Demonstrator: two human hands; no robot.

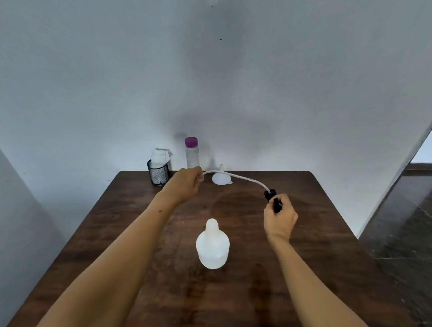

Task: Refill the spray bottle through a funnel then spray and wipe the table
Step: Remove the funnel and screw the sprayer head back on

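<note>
Hands outstretched: left hand [187, 182] pinches dip tube [238, 176], right hand [280, 221] grips sprayer head [272, 197].

Both bare forearms reach forward from the bottom of the view, the left one running from about 7 o'clock up toward 12, the right one from about 5 o'clock. The left hand [187, 181] sits farther out, at roughly 11 o'clock from the view's middle low part, back of the hand up, fingers curled in with the fingertips pinching at its far right edge. The right hand [280, 220] lies nearer, at about 2 o'clock from the left forearm's middle, fist closed, thumb side up, wrist slightly bent inward.
</note>
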